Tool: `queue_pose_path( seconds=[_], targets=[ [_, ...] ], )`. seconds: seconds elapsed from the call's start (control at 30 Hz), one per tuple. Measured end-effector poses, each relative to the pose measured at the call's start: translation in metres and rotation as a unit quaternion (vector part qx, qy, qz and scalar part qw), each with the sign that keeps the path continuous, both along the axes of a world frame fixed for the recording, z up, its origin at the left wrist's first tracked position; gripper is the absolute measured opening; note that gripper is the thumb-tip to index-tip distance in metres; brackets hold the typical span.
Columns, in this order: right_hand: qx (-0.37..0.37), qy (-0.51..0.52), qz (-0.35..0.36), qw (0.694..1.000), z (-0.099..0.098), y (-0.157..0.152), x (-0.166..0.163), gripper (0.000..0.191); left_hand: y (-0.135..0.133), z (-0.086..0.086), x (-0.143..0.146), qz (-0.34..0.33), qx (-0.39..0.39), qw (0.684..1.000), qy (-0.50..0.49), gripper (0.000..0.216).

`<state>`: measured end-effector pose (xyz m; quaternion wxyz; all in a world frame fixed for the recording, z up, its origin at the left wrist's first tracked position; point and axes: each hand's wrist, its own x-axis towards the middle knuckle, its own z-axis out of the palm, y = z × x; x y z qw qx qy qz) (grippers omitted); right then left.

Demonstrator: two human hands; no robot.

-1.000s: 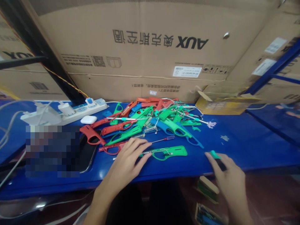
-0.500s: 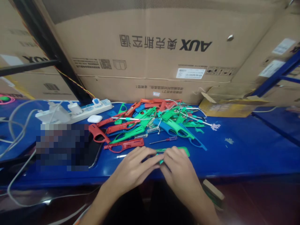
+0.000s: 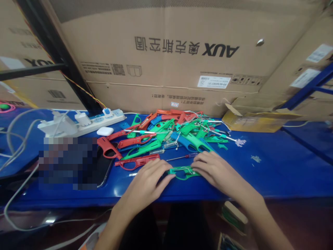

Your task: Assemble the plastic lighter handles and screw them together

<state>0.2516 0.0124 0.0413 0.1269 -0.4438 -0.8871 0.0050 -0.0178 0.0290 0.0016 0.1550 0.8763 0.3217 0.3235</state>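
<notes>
Green flat plastic handle shell [image 3: 183, 172]: flat on blue counter [image 3: 273, 166], near front edge. Left grip [image 3: 148, 177], right grip [image 3: 213, 170]: fingers spread, pressing opposite ends, clamped on nothing. Likely light, stiff, thin, slick; pinch at loop edges.

The green plastic handle shell [image 3: 183, 172] lies on the blue metal desk [image 3: 273, 163], with the left hand [image 3: 148, 180] at its 8 o'clock and the right hand [image 3: 215, 170] at its 3 o'clock. The heap of red, green and blue plastic shells [image 3: 166, 133] lies at 12 o'clock, the brown cardboard box [image 3: 166, 62] behind that.
</notes>
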Motion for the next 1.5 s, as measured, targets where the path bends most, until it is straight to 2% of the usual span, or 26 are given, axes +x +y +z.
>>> queue_pose_path(
  seconds=[0.5, 0.63, 0.8, 0.93, 1.1, 1.27, 1.5],
  targets=[
    [0.109, -0.157, 0.092, 0.977, -0.002, 0.022, -0.02, 0.023, 0.003, 0.0, 0.0, -0.004, -0.015, 1.0, -0.004, 0.012],
    [0.094, -0.132, 0.093, 0.982, 0.004, 0.025, -0.023, 0.022, 0.003, -0.001, -0.001, -0.003, -0.022, 1.0, -0.003, 0.012],
    [0.052, -0.071, 0.053, 0.995, 0.009, 0.031, -0.031, 0.016, 0.003, -0.001, -0.001, -0.006, -0.028, 1.0, -0.001, 0.01],
    [-0.013, -0.001, 0.043, 0.999, 0.006, 0.044, -0.035, 0.009, 0.003, -0.005, -0.003, -0.002, -0.041, 0.999, -0.012, 0.012],
    [-0.03, -0.035, 0.043, 0.998, 0.002, 0.053, -0.036, 0.006, 0.001, -0.007, -0.004, 0.015, -0.048, 0.998, -0.035, 0.038],
    [-0.007, -0.051, 0.058, 0.997, 0.002, 0.049, -0.031, 0.009, 0.002, -0.005, -0.003, 0.008, -0.003, 0.998, -0.059, 0.014],
    [-0.005, -0.036, 0.052, 0.998, 0.004, 0.039, -0.024, 0.009, 0.007, -0.001, -0.004, 0.0, 0.025, 0.997, -0.071, 0.01]
  ],
)
